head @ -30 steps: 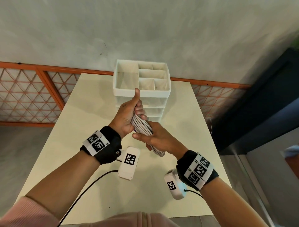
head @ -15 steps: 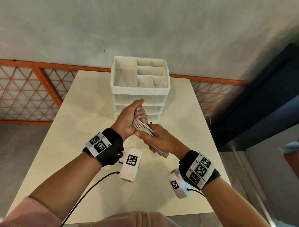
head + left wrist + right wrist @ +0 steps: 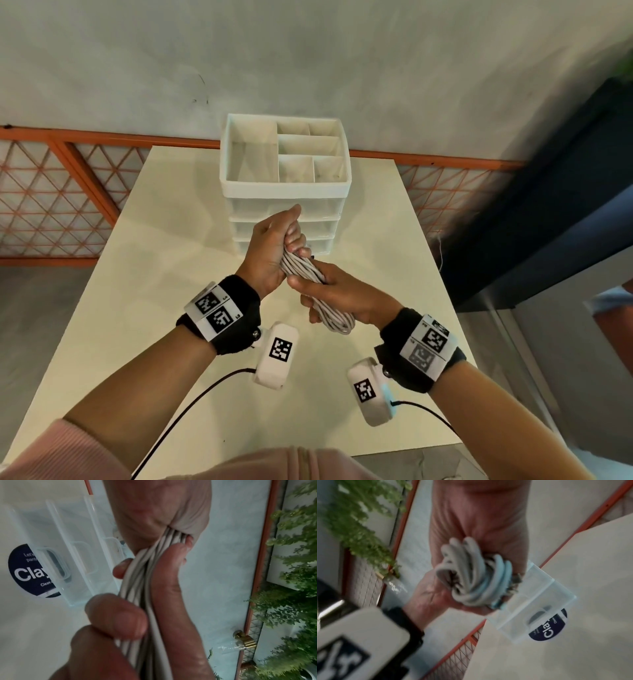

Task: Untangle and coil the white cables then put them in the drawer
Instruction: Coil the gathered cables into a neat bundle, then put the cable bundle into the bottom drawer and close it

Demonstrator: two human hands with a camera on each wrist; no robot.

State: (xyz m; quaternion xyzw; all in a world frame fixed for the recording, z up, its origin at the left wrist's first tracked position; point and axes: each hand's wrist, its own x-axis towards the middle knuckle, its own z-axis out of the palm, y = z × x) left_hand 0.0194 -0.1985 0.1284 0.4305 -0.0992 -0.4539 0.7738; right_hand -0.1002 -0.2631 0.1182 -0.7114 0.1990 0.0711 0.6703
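Observation:
A bundle of coiled white cable (image 3: 308, 274) is held above the table between both hands. My left hand (image 3: 274, 246) grips its upper end, fingers curled round the strands, thumb up. My right hand (image 3: 339, 294) grips the lower part, and the looped end (image 3: 339, 322) sticks out below it. In the left wrist view the cable strands (image 3: 137, 582) run between the fingers of both hands. The right wrist view, blurred, shows the coil's looped end (image 3: 471, 577) in my fist. The white drawer unit (image 3: 286, 192) stands just beyond the hands, its three drawers closed.
The cream table (image 3: 154, 274) carries only the drawer unit, whose top tray (image 3: 253, 164) has several empty compartments. An orange lattice rail (image 3: 51, 192) runs behind the table. A dark cabinet (image 3: 548, 205) stands to the right.
Both hands and the cable bundle have dropped a little and shifted slightly right. The left thumb, resting on the tray's front edge a second ago, is off it now.

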